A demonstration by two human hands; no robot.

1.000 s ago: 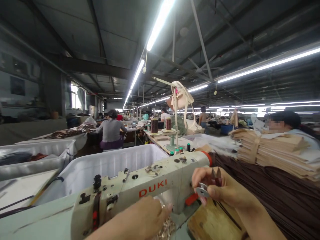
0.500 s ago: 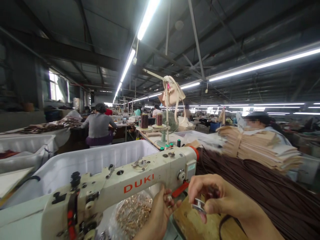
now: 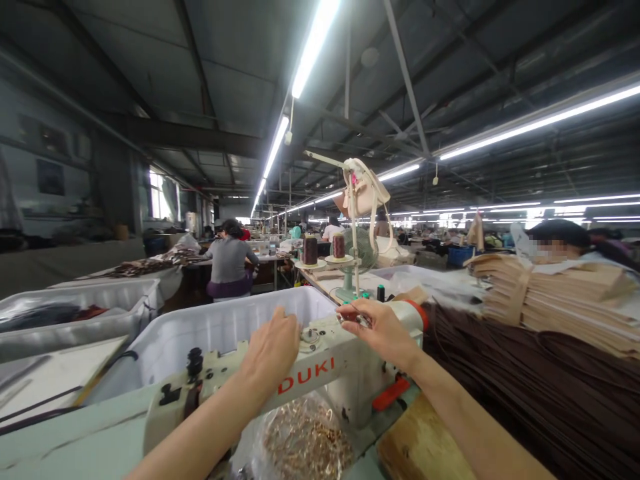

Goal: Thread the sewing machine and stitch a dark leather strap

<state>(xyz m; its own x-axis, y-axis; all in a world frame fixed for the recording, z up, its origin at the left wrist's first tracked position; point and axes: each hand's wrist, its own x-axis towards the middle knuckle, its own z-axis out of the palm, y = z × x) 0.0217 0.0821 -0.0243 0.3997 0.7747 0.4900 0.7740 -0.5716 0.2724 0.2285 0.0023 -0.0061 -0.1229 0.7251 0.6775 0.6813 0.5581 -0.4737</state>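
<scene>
— On top of the machine [image 3: 320,373], what are the hands doing?

— Both are reaching onto its upper arm. The left hand [image 3: 270,350] is lying palm-down on the top face, just left of the thread tension disc [image 3: 311,335], fingers loosely curled; whether it is gripping anything, I cannot tell.

— And the right hand [image 3: 383,328]?

— It is hovering over the right end of the top, near the red handwheel [image 3: 419,312], with thumb and forefinger pinching a small shiny metal piece [image 3: 356,318]. It is too small to name for certain.

— Where is the machine sitting?

— It is standing along the near edge of the worktop [image 3: 85,433], with its right end toward a wooden board [image 3: 425,447] at the near right corner.

— What is lying around it?

— A clear bag of brassy hardware [image 3: 305,443] is sitting under the machine's arm. A white bin [image 3: 210,327] is standing just behind. Dark brown cords [image 3: 540,387] are piling up along the right side, with a tied stack of tan pieces [image 3: 550,297] resting on them. Two thread cones [image 3: 310,250] and a small fan [image 3: 363,250] are standing farther back.

— Anyone else nearby?

— One person in grey [image 3: 229,261] is sitting with their back turned, well beyond the bin, and another is sitting behind the tan stack.
</scene>
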